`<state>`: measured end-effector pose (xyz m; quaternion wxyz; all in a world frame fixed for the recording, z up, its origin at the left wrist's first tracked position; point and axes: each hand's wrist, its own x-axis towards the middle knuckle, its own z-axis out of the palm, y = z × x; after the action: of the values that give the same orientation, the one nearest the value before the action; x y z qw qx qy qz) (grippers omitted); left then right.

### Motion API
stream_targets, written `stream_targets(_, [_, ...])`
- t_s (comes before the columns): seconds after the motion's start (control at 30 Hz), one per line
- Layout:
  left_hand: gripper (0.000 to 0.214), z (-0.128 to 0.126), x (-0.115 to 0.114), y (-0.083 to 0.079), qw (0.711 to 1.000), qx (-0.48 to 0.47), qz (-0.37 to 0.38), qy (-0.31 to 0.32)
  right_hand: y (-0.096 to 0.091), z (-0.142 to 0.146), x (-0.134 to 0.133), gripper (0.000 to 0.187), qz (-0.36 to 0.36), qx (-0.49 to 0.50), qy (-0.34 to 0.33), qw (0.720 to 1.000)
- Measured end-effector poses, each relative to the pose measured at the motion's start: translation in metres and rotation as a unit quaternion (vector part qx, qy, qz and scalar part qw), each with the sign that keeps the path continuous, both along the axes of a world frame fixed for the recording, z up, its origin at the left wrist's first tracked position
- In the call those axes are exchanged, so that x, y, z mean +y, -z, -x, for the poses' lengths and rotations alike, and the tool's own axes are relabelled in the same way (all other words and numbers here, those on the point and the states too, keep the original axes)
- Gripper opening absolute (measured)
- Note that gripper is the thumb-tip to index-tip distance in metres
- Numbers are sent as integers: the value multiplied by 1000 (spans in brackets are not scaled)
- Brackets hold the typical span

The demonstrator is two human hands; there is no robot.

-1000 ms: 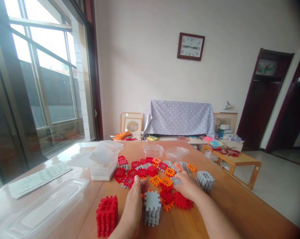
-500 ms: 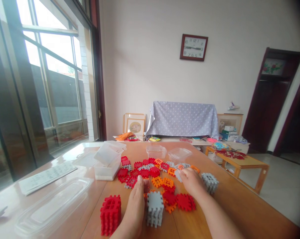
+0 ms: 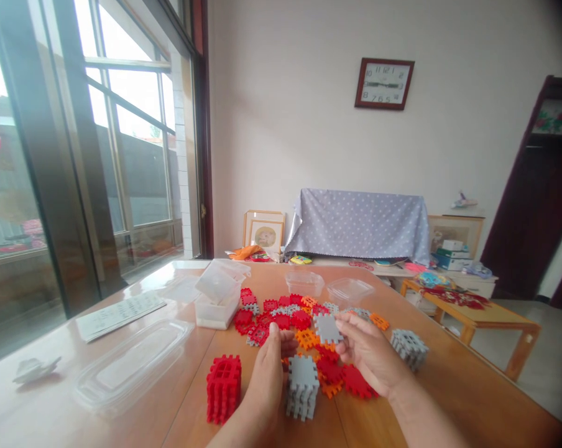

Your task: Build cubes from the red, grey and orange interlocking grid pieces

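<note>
A flat grey interlocking tile (image 3: 326,328) with notched edges is pinched between the thumb and fingers of my right hand (image 3: 368,350), raised above the pile. My left hand (image 3: 269,372) stands on edge close to the left side of a grey tile stack (image 3: 302,387); its thumb points up, its fingers are apart, and nothing shows in it. To its left rises a stack of red tiles (image 3: 223,389) with window cut-outs. Behind and between my hands lie loose red tiles (image 3: 301,320), orange tiles (image 3: 306,338) and some grey ones, overlapping. My right hand partly covers a red tile (image 3: 358,382).
Another grey stack (image 3: 409,350) stands at the right. Beyond the left hand are a clear plastic box (image 3: 214,313), a large clear lid (image 3: 134,364) and a printed sheet (image 3: 121,316). Two clear containers sit at the back, including a tub (image 3: 304,284). A low wooden table (image 3: 500,315) stands beyond.
My right hand has brought the grey tile from the back right of the pile toward the middle, nearer my left hand. The whole view has shifted slightly leftward.
</note>
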<state>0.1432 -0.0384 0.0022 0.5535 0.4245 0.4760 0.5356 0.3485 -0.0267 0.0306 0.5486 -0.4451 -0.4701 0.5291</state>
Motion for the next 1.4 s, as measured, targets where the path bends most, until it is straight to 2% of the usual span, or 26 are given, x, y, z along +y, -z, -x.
stream_targets(0.13, [89, 0, 0, 5, 1000, 6, -1, 16, -8, 14, -18, 39, 35, -5, -89, 995])
stream_targets(0.27, [87, -2, -1, 7, 1000, 12, -5, 14, -7, 27, -28, 37, 50, -45, -134, 989])
stream_targets(0.47, [83, -3, -1, 8, 998, 31, -56, 18, -4, 31, -30, 43, 30, -97, -150, 983])
stream_targets(0.77, [81, -3, -1, 15, 995, 64, -67, 25, -2, 21, -29, 39, 4, -160, -211, 964])
stream_targets(1.03, [83, -7, -3, 14, 997, 41, -63, 29, 5, 28, -24, 44, 5, -190, -191, 963])
stream_targets(1.13, [84, -7, -3, 12, 997, 33, -53, 34, 1, 25, -22, 43, 0, -189, -149, 971])
stream_targets(1.2, [83, -7, -2, 12, 998, 38, -39, 19, -1, 17, -14, 42, -12, -173, -85, 981])
stream_targets(1.3, [85, -6, -1, 9, 999, 43, -18, -1, 3, -8, 5, 44, -44, -128, 63, 989])
stream_targets(1.37, [88, -5, -1, 6, 999, 43, -6, -4, 10, -31, 21, 47, -67, -127, 176, 974])
stream_targets(1.4, [88, -4, -1, 5, 999, 46, -3, -6, 15, -41, 29, 48, -76, -157, 218, 960])
